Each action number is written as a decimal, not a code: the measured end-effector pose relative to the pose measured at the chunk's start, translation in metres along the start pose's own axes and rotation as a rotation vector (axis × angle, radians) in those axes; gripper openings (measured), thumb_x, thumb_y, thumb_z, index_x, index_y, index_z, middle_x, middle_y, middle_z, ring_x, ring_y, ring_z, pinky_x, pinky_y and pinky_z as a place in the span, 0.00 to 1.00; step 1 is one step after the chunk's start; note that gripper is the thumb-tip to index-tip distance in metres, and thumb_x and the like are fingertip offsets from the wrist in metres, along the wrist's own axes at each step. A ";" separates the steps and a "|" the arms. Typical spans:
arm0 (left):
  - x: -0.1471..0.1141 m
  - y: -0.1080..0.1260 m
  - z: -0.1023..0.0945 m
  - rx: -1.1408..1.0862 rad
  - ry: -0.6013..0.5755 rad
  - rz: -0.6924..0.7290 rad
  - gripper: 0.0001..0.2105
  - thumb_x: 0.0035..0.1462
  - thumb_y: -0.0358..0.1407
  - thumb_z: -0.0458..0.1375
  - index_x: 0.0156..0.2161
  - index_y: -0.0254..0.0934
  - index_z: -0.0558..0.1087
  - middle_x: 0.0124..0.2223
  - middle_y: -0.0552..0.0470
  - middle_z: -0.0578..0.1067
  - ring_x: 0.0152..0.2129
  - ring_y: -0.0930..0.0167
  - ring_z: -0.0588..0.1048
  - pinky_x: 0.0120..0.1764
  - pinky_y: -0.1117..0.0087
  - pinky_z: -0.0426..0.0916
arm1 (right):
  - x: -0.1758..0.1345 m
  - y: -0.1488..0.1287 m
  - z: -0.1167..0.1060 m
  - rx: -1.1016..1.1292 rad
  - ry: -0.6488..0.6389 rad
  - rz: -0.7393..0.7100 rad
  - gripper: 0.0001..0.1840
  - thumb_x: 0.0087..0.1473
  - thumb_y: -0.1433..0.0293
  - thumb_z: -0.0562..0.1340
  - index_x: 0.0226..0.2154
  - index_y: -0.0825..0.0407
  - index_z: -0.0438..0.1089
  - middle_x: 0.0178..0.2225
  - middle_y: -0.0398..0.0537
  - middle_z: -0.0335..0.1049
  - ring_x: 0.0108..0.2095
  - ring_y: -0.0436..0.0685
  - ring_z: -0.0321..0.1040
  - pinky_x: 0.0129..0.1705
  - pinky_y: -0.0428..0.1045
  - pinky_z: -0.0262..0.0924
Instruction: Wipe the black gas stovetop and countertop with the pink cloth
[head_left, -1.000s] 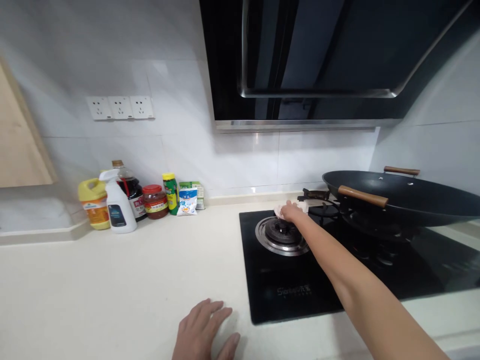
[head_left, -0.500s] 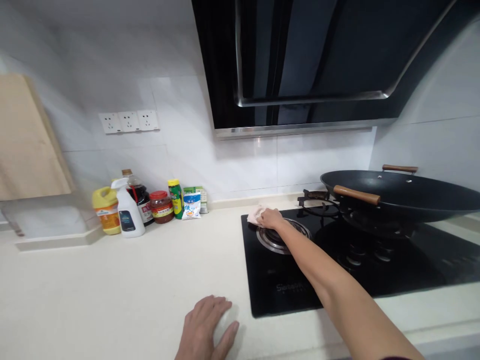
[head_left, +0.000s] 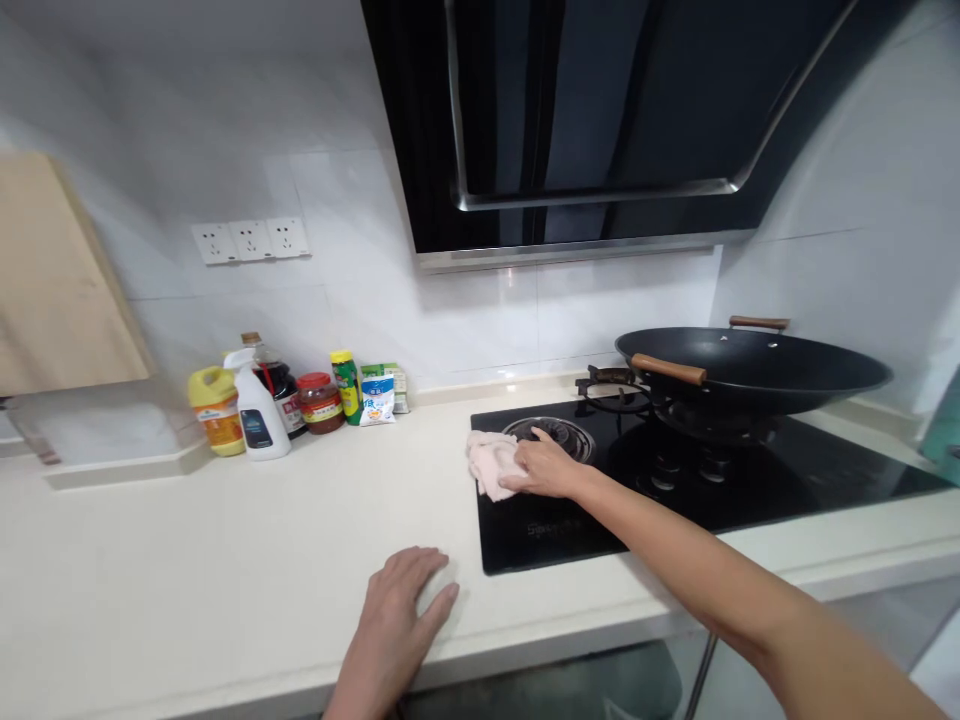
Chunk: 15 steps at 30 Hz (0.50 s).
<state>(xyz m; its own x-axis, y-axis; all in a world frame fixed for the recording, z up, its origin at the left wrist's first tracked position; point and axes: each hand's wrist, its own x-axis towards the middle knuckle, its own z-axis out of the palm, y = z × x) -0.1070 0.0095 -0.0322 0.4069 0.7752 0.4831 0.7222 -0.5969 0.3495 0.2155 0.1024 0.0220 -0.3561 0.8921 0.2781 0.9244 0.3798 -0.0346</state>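
Note:
My right hand (head_left: 546, 466) presses a pale pink cloth (head_left: 492, 466) onto the left edge of the black glass gas stove (head_left: 525, 545). Part of the cloth hangs over the stove's border toward the countertop. Just behind the hand is the round left burner (head_left: 574, 437), which has no pan on it. My left hand (head_left: 405, 610) rests near the front of the pale countertop (head_left: 225, 590), thumb apart from the fingers, holding nothing.
A large black wok (head_left: 757, 370) with wooden handles sits on the stove's right side, under the black range hood (head_left: 585, 120). By the wall stand a white spray bottle (head_left: 260, 420), a yellow jug (head_left: 217, 415), a red-lidded jar (head_left: 321, 405) and small packets (head_left: 378, 400).
My right hand has drawn the cloth from the stove's back left corner forward along its left edge. The left hand stays on the countertop. The camera view has shifted slightly.

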 end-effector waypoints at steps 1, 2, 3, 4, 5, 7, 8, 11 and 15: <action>0.000 0.001 -0.001 -0.005 -0.009 -0.008 0.16 0.62 0.47 0.58 0.50 0.44 0.79 0.53 0.46 0.79 0.53 0.58 0.74 0.56 0.50 0.69 | -0.016 0.001 -0.003 -0.014 0.015 0.001 0.28 0.60 0.45 0.57 0.32 0.52 0.75 0.40 0.54 0.76 0.46 0.61 0.72 0.69 0.61 0.35; 0.000 0.003 -0.001 -0.008 -0.018 -0.014 0.15 0.62 0.46 0.58 0.50 0.44 0.79 0.54 0.46 0.79 0.54 0.58 0.74 0.56 0.50 0.68 | -0.032 0.004 -0.007 -0.033 0.022 0.016 0.27 0.60 0.46 0.58 0.33 0.53 0.75 0.40 0.54 0.75 0.46 0.61 0.72 0.68 0.61 0.36; 0.000 0.004 -0.002 -0.011 -0.023 -0.016 0.15 0.63 0.46 0.57 0.50 0.44 0.78 0.54 0.46 0.79 0.54 0.58 0.73 0.56 0.50 0.68 | -0.047 0.007 -0.012 -0.054 0.016 0.041 0.25 0.59 0.47 0.59 0.33 0.52 0.74 0.40 0.54 0.75 0.45 0.62 0.72 0.67 0.62 0.38; 0.000 0.005 -0.002 -0.012 -0.026 -0.019 0.15 0.63 0.46 0.57 0.50 0.44 0.78 0.54 0.46 0.78 0.54 0.58 0.73 0.57 0.50 0.67 | -0.061 0.012 -0.018 -0.072 0.003 0.072 0.24 0.58 0.48 0.60 0.34 0.52 0.74 0.40 0.53 0.75 0.44 0.62 0.72 0.66 0.64 0.39; 0.000 0.005 -0.002 -0.011 -0.028 -0.021 0.15 0.63 0.46 0.57 0.50 0.44 0.78 0.55 0.46 0.78 0.55 0.58 0.73 0.57 0.50 0.67 | -0.074 0.016 -0.025 -0.080 -0.017 0.107 0.23 0.57 0.49 0.60 0.37 0.52 0.73 0.40 0.53 0.75 0.44 0.63 0.72 0.65 0.65 0.40; 0.000 0.006 -0.003 -0.007 -0.033 -0.024 0.15 0.63 0.46 0.56 0.50 0.44 0.78 0.55 0.46 0.78 0.55 0.59 0.72 0.57 0.50 0.66 | -0.094 0.024 -0.040 -0.044 -0.076 0.189 0.26 0.54 0.49 0.62 0.45 0.52 0.71 0.41 0.52 0.74 0.44 0.66 0.71 0.62 0.68 0.43; 0.001 0.006 -0.003 -0.004 -0.037 -0.023 0.15 0.63 0.46 0.56 0.50 0.44 0.78 0.55 0.46 0.78 0.55 0.59 0.72 0.57 0.51 0.66 | -0.101 0.026 -0.048 0.001 -0.119 0.230 0.30 0.52 0.48 0.63 0.50 0.51 0.68 0.43 0.53 0.74 0.46 0.67 0.71 0.60 0.68 0.45; 0.003 0.006 -0.002 0.010 -0.044 -0.017 0.15 0.63 0.46 0.57 0.49 0.44 0.78 0.54 0.47 0.78 0.54 0.59 0.72 0.56 0.51 0.66 | -0.106 0.020 -0.064 0.114 -0.183 0.317 0.45 0.48 0.42 0.64 0.62 0.46 0.60 0.53 0.57 0.67 0.53 0.71 0.65 0.57 0.67 0.51; 0.003 0.004 -0.001 0.025 -0.027 -0.016 0.15 0.63 0.46 0.56 0.49 0.45 0.79 0.54 0.48 0.78 0.55 0.59 0.73 0.56 0.52 0.67 | -0.085 -0.014 -0.049 0.118 -0.055 0.332 0.35 0.59 0.43 0.54 0.65 0.34 0.58 0.61 0.56 0.57 0.60 0.73 0.56 0.58 0.68 0.50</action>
<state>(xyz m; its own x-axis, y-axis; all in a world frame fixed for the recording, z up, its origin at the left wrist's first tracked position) -0.1038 0.0096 -0.0283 0.4101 0.7903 0.4553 0.7424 -0.5792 0.3366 0.2393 0.0086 0.0458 -0.0490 0.9823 0.1809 0.9700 0.0900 -0.2257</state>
